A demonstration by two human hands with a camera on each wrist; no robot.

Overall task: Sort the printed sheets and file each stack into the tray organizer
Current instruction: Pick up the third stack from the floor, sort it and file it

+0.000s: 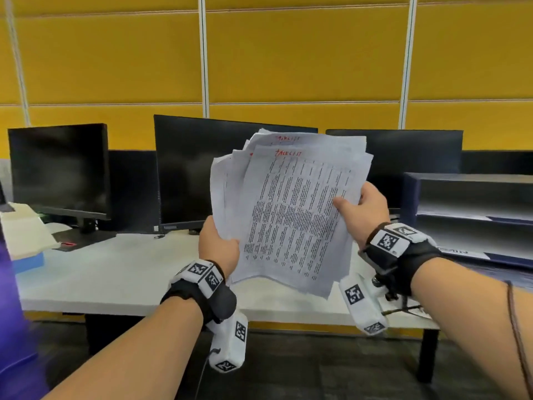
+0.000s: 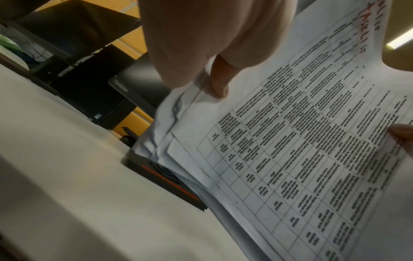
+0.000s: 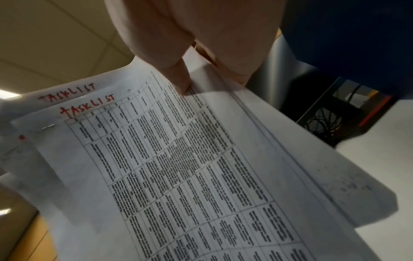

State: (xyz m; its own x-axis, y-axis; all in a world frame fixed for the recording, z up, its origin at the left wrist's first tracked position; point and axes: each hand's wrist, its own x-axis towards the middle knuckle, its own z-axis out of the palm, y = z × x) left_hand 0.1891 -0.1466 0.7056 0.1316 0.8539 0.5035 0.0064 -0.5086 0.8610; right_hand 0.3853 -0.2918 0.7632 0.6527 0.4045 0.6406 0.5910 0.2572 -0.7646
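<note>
I hold a loose stack of printed sheets (image 1: 291,209) upright above the white desk (image 1: 115,272). The top sheet carries a table of black text and a red handwritten heading "TASKLIST" (image 3: 89,106); another sheet behind bears the same heading. My left hand (image 1: 219,243) pinches the stack's lower left edge, thumb on the front (image 2: 220,83). My right hand (image 1: 360,209) grips the right edge, thumb pressed on the top sheet (image 3: 178,77). The dark blue tray organizer (image 1: 473,215) stands at the right of the desk, with a sheet in its lower tray.
Three dark monitors (image 1: 202,171) line the back of the desk before a yellow partition wall. A white device on a blue base (image 1: 26,235) sits at the far left. A purple object (image 1: 11,313) fills the left edge. A monitor base with an orange stripe (image 2: 170,183) lies near the sheets.
</note>
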